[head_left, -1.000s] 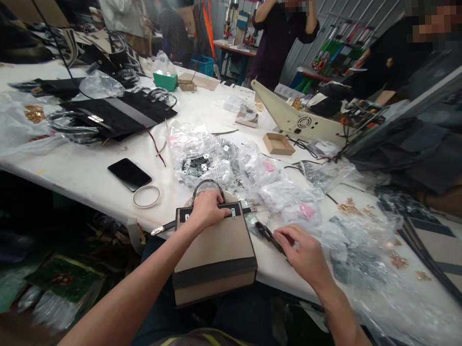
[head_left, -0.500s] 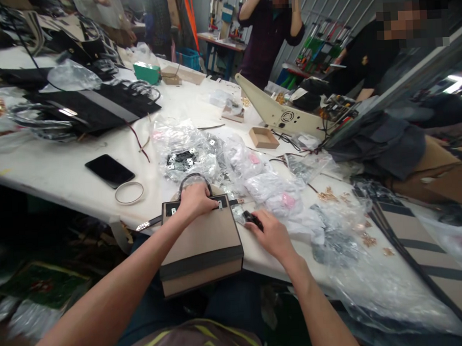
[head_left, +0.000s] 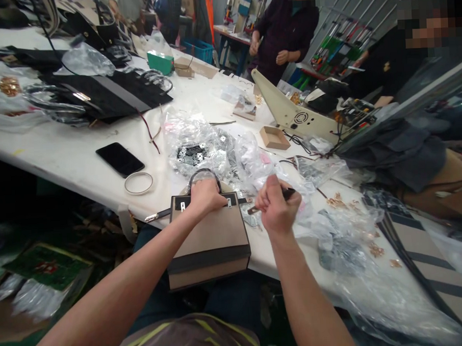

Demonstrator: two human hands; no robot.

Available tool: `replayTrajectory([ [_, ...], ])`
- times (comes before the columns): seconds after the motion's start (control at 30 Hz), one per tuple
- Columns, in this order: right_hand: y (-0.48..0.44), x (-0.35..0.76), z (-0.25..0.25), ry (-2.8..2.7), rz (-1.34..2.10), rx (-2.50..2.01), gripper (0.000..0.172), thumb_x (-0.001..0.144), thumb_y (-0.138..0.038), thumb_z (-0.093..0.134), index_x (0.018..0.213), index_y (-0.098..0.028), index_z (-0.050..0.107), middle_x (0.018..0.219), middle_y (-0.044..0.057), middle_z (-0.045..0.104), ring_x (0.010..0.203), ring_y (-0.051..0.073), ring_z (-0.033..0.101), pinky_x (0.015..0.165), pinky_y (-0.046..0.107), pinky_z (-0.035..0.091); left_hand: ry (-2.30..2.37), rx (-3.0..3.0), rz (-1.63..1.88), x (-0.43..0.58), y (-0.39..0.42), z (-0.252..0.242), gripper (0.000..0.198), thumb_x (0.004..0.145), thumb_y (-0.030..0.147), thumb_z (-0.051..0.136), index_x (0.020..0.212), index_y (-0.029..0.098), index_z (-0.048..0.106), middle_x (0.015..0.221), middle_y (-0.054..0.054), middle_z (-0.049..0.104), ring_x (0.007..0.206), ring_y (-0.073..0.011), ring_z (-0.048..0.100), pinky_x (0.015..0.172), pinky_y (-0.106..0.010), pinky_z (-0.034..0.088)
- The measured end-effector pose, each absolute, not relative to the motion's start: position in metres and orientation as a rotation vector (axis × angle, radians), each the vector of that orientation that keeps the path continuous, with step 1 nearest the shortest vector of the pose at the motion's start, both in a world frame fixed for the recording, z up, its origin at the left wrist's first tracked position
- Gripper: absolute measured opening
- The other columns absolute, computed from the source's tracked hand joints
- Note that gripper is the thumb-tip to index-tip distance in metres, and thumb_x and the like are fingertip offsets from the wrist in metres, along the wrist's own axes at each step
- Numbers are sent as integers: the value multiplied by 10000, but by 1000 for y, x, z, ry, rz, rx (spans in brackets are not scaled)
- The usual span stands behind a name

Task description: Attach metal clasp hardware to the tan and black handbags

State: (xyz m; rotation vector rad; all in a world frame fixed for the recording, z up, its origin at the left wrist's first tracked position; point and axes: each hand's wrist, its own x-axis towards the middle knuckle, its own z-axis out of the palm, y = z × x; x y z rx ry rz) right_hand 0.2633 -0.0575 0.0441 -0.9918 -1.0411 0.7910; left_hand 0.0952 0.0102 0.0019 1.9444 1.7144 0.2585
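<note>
A beige and black handbag lies against the table's front edge, partly over my lap. My left hand is closed over its upper edge, beside the dark looped handle. The thumb rests near a small metal plate, and a second metal plate shows left of the hand. A strap with a metal end sticks out on the left. Right of the handbag, my raised right hand is closed around a dark hand tool. Its tip points left; the fingers hide its exact kind.
Clear plastic bags with metal plates lie beyond the handbag. A phone and a ring-shaped band are at left. A small cardboard box, a cream machine and gold-coloured parts are at right. Two people stand across the table.
My right hand has lifted and turned, bringing the dark tool up from the table. The left hand stays on the handbag. A person opposite has lowered both arms.
</note>
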Motion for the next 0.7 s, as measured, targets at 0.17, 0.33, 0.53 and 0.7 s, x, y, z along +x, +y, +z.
replayTrajectory([
  [0.17, -26, 222, 19, -1040, 750, -982, 606, 1014, -593, 756, 639, -256, 419, 523, -93, 359, 409, 79, 365, 390, 272, 276, 1708, 1928, 277, 94, 7, 5, 308, 748, 417, 861, 956, 210, 768, 1073, -140, 813, 1114, -379, 738, 960, -449, 555],
  [0.33, -23, 218, 2, -1081, 651, -1047, 608, 1051, -589, 704, 630, -257, 419, 518, -82, 381, 410, 93, 413, 406, 286, 303, 1686, 1932, 309, 94, 7, 2, 284, 789, 395, 833, 981, 197, 766, 1112, -153, 808, 1131, -384, 730, 966, -459, 553],
  [0.53, -25, 222, 6, -1285, 632, -1106, 531, 1022, -630, 726, 715, -261, 502, 555, -77, 459, 452, 102, 428, 445, 280, 361, 1689, 1938, 310, 93, 5, 3, 267, 815, 376, 807, 996, 187, 753, 1145, -157, 793, 1138, -374, 710, 982, -459, 543],
  [0.7, -26, 223, 6, -1345, 618, -1127, 615, 1030, -684, 677, 633, -266, 462, 541, -50, 441, 461, 117, 419, 447, 299, 360, 1690, 1906, 302, 93, 4, 3, 297, 820, 396, 825, 1019, 193, 738, 1207, -159, 769, 1184, -371, 672, 1007, -445, 517],
])
